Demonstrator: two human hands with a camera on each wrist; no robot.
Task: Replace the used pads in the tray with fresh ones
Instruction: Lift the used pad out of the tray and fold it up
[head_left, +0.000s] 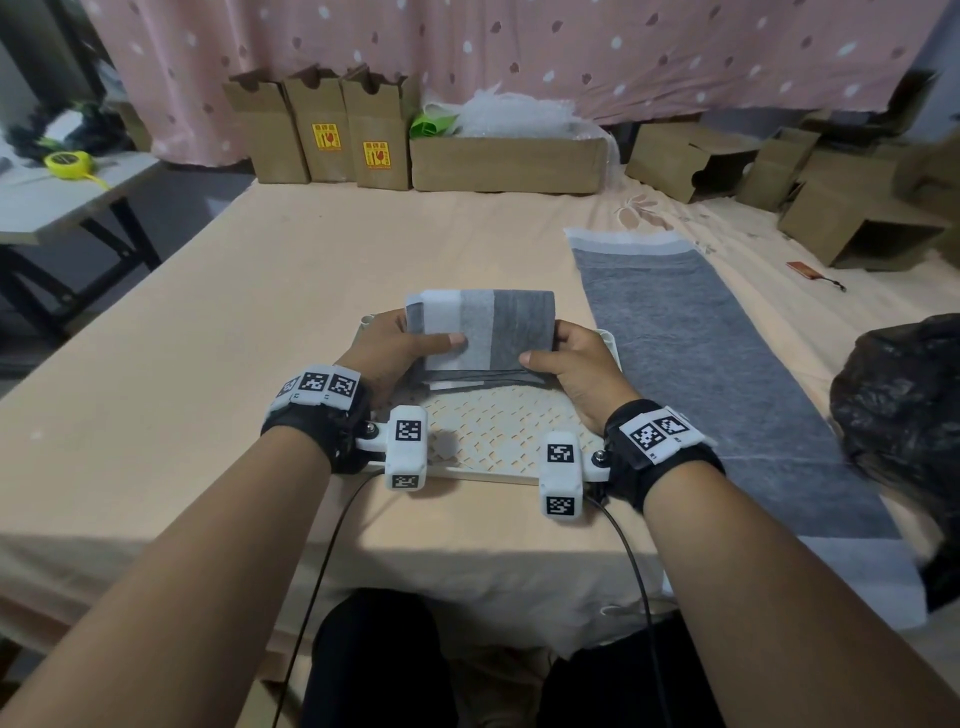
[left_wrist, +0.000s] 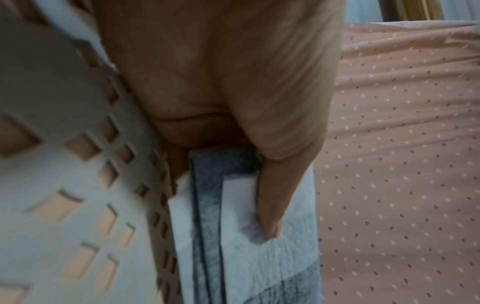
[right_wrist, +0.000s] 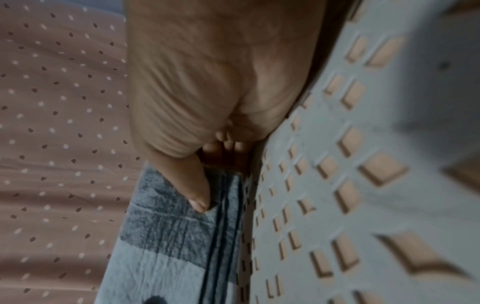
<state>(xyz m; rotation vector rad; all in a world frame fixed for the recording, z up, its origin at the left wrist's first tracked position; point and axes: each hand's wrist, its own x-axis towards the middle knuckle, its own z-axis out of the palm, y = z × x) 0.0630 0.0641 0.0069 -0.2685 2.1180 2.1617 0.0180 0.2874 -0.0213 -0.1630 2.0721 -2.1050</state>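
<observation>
— Peach bedsheet (head_left: 218, 332), cardboard boxes (head_left: 332, 135) lined up under a dotted pink curtain (head_left: 519, 47): what are the fingers doing at this moment?

— Both thumbs press down on the top face of a folded pad (head_left: 483, 332), with the remaining fingers tucked beneath it. The left hand (head_left: 387, 348) pinches the pad's left end, and the right hand (head_left: 576, 371) pinches its right end. The wrist views show the same: each thumb lies flat on the grey-and-white layers, clamping the stack from above.

— And where is the pad held?

— Just above the far half of the tray (head_left: 498, 431), a pale plastic one with a lattice of diamond-shaped holes, which sits on the bed in front of the person. The pad is folded several times over; I cannot tell whether it touches the grid.

— So how far along is the job?

— My reading: roughly midway. The near part of the lattice is bare, so no pad is spread in the tray yet. A long grey pad (head_left: 701, 374) lies unfolded on the sheet to the right of the tray, and a black plastic bag (head_left: 904, 405) sits beyond it at the frame's right edge.

— Which one is the used pad?

— The pictures do not settle that. If the folded one is fresh, unfolding and seating it remains; if used, it has yet to go to the bag.
</observation>
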